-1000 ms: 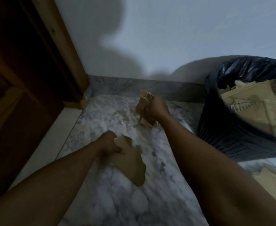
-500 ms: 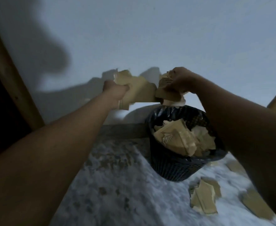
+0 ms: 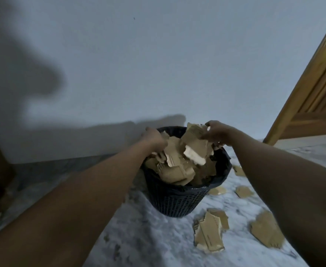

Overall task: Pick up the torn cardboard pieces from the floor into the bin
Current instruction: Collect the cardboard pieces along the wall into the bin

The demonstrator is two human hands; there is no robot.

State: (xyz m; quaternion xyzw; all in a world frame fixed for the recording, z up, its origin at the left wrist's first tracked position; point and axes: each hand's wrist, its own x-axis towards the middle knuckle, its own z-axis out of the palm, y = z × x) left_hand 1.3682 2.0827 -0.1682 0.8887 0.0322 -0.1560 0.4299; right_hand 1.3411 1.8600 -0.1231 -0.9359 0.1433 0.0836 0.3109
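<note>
Over the bin (image 3: 177,203), the right hand (image 3: 219,133) pinches a cardboard piece (image 3: 194,134); the left hand (image 3: 154,137) curls into the heap (image 3: 177,168), grip unclear. More pieces (image 3: 209,234) lie on the floor (image 3: 148,237) rightward, nearer the right hand.

The left hand (image 3: 154,138) sinks into the torn cardboard heap (image 3: 179,166) at the black mesh bin's (image 3: 177,203) ten o'clock, its grip hidden. The right hand (image 3: 219,133) pinches a cardboard piece (image 3: 194,132) at one o'clock. Loose cardboard scraps (image 3: 209,234) lie on the marble floor (image 3: 148,237) at five o'clock.

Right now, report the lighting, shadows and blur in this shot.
Head view: dim, bluish light, no glare; broad soft shadows on the wall; left hand and right hand over the bin slightly smeared; floor cardboard pieces sharper.
</note>
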